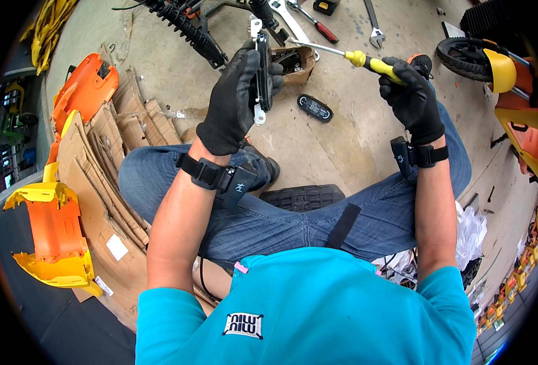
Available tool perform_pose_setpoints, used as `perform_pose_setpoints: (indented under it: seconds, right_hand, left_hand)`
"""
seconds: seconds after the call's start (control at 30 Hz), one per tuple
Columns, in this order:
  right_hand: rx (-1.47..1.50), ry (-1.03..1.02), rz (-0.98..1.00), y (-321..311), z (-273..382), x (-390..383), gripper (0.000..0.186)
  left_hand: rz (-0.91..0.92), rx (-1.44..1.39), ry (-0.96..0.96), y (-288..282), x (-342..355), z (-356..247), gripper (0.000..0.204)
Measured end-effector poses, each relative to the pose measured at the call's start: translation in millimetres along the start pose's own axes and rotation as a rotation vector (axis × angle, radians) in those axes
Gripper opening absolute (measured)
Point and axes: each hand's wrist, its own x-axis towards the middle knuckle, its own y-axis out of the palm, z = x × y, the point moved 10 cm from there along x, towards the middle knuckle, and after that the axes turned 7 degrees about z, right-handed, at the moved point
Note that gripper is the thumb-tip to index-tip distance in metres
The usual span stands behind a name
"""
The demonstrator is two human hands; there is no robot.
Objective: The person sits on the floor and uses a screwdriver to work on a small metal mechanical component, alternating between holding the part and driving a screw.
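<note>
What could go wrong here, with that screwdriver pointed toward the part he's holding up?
The screwdriver in the right hand points at the black part gripped by the left hand; a slip might jab those gloved fingers. The part is held in the air above the floor, so a loosened screw could drop and get lost among the cardboard.

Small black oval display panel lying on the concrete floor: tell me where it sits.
The small black oval display panel lies top-centre in the head view, just below the open cardboard box, between the two gloved hands.
</note>
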Motion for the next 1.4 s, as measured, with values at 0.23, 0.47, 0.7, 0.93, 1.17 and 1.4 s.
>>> perform_pose_setpoints:
  seconds: [0.23, 0.47, 0.7, 0.93, 1.17, 1.4]
  right_hand:
    - [0.037, 0.023, 0.045, 11.9, 3.6, -0.7, 0.029]
    - [-0.091, 0.032, 0.113, 36.7, 7.4, -4.3, 0.028]
    - [-0.156, -0.006, 0.153, 40.5, 8.9, -3.3, 0.028]
    - [-0.129, 0.005, 0.165, 43.7, 6.2, -3.5, 0.028]
    - [-0.108, 0.079, 0.13, 39.4, 0.7, -5.2, 0.028]
    - [-0.249, 0.165, 0.086, 42.4, -0.2, -11.5, 0.031]
  left_hand:
    - [-0.002, -0.069, -0.013, -2.4, 2.9, 5.6, 0.043]
    - [0.073, -0.14, -0.009, 0.4, 5.5, 5.7, 0.044]
    - [0.083, -0.164, 0.012, 2.9, 6.3, 4.1, 0.049]
    - [0.064, -0.093, 0.031, 4.8, 4.3, 1.0, 0.049]
    - [0.076, -0.028, 0.035, 6.6, 2.4, -1.6, 0.052]
    - [0.085, -0.056, 0.04, 11.0, 5.0, -4.8, 0.06]
